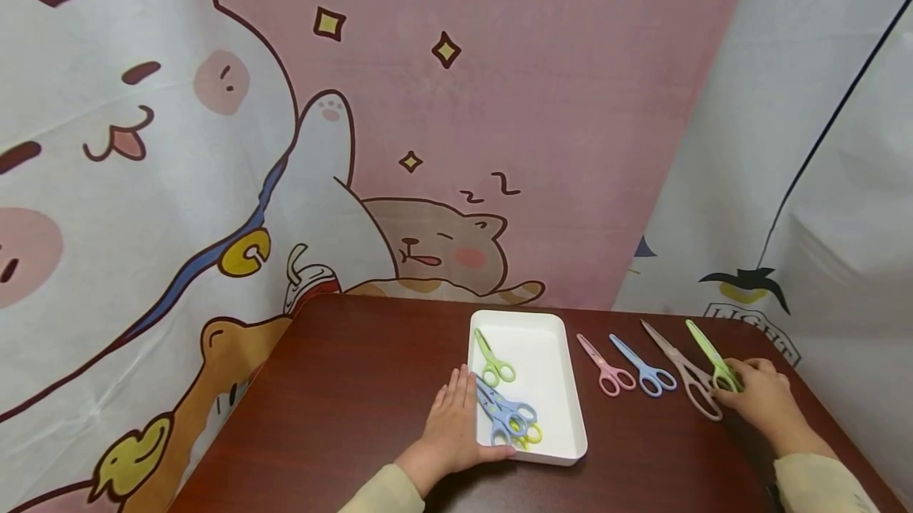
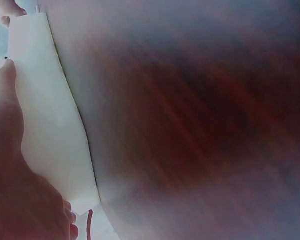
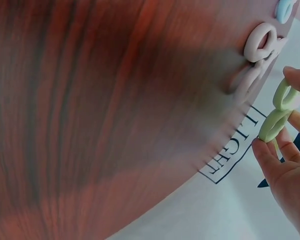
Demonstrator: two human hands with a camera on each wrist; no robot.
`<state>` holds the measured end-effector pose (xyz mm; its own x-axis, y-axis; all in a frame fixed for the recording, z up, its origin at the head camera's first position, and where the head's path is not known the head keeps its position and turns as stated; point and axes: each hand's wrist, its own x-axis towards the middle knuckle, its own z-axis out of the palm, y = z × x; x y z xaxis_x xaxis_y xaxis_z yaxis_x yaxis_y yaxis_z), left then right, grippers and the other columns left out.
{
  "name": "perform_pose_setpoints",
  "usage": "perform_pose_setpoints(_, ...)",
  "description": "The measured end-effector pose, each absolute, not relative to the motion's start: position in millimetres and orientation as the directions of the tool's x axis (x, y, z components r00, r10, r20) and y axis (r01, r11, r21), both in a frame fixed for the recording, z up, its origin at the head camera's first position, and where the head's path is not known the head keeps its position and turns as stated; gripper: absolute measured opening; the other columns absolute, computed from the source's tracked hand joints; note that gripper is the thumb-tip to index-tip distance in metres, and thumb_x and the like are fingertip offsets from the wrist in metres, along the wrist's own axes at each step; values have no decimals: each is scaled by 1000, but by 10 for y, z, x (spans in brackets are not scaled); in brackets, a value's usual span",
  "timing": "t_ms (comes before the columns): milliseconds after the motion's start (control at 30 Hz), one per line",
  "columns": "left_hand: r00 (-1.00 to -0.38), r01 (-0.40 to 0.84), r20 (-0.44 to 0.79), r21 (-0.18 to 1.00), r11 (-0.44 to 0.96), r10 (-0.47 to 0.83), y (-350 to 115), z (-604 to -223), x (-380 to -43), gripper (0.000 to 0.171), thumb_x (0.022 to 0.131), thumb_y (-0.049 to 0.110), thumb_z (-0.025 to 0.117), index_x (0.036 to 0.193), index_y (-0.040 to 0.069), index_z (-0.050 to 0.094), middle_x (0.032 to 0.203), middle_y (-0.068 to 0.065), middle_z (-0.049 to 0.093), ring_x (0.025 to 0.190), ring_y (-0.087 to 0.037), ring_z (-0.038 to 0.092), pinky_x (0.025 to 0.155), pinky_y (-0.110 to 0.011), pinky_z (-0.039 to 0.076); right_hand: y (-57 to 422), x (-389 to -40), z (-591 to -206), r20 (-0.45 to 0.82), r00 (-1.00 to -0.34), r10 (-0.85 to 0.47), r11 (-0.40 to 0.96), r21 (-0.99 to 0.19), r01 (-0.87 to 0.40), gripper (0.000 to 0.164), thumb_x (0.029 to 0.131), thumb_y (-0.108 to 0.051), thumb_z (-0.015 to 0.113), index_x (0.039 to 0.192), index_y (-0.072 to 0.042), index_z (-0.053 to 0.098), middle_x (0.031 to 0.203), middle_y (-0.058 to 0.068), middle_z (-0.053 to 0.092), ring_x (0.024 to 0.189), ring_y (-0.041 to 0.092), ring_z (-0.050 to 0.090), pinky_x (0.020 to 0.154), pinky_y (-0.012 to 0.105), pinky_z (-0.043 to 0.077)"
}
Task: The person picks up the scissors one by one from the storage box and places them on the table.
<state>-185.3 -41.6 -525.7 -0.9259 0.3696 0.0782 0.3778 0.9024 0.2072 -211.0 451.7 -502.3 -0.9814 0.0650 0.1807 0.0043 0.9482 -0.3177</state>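
My left hand (image 1: 452,426) rests along the left side of a white tray (image 1: 549,386), fingers straight and thumb at its front edge. The left wrist view shows this hand (image 2: 20,170) against the tray's outer wall (image 2: 52,110). Inside the tray lie small green scissors (image 1: 496,366), blue scissors (image 1: 508,414) and a yellow handle (image 1: 533,435) partly beneath them. At the right, my right hand (image 1: 765,400) pinches light green scissors (image 1: 704,345) by the handle, blades pointing away. Their handle loops (image 3: 274,125) show between thumb and fingers in the right wrist view.
Between tray and right hand, pink scissors (image 1: 606,370), blue scissors (image 1: 647,370) and larger dull-pink scissors (image 1: 678,358) lie in a row on the dark wooden table (image 1: 357,386). The larger pair's handle is close beside the right fingers. A cartoon-printed cloth (image 1: 571,101) hangs behind.
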Motion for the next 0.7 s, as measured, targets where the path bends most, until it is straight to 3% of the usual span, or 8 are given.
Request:
perform_pose_setpoints(467, -925, 380, 85, 202, 903, 370, -401, -5253, -1846, 134, 58, 93, 44, 149, -2, 18, 157, -20, 13, 145, -31, 15, 114, -44, 23, 4663, -2071, -5065, 191, -976, 104, 954, -296, 44, 62, 72, -17, 74, 117, 17, 47, 105, 44, 41, 97, 57, 37, 80, 59, 24)
perform_pose_setpoints(700, -926, 377, 76, 212, 902, 369, -389, -5250, -1850, 135, 58, 94, 43, 150, -1, 17, 157, -20, 13, 146, -31, 13, 114, -44, 23, 4765, -2058, -5094, 160, -979, 125, 959, -272, 78, 59, 71, -14, 73, 115, 16, 47, 104, 44, 39, 94, 58, 35, 77, 59, 27)
